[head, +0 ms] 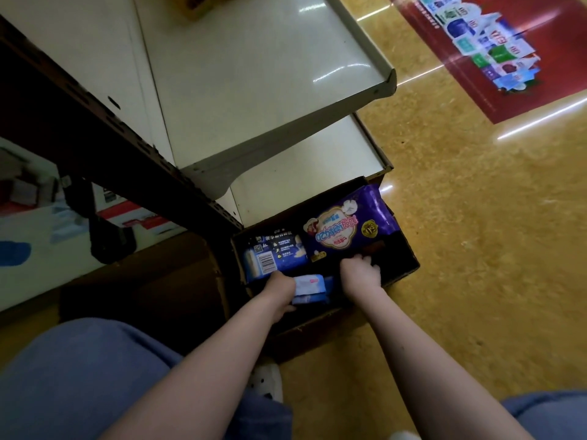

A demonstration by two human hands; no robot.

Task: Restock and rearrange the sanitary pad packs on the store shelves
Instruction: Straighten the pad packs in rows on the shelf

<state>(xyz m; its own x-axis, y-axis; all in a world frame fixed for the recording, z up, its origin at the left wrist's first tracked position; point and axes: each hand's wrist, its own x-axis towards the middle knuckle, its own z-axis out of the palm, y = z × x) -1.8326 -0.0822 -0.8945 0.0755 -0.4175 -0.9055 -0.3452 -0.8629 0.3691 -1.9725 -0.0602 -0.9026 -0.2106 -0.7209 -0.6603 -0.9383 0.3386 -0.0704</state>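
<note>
Person crouched over an open cardboard box that sat on the yellow floor, just near of the shelf unit's right end. Three pad packs showed inside the box. A dark-blue pack w/ barcode lay at the far left. A purple pack lay at the far right, its far end propped up over the box rim. A light-blue pack lay at the near side, between the two wrists.

L hand gripped the left end of the light-blue pack, fingers curled round it. It was just near of the dark-blue pack.

R hand was down in the dark right part of the box, at the near edge of the purple pack. Its fingers were bent downward; couldn't tell whether they had hold of anything, too dark there.

Upper shelf and lower shelf, both white metal, stood far of the box. A red floor sticker w/ product pics lay far right, well apart from the box. A white shoe showed near, between the forearms.
</note>
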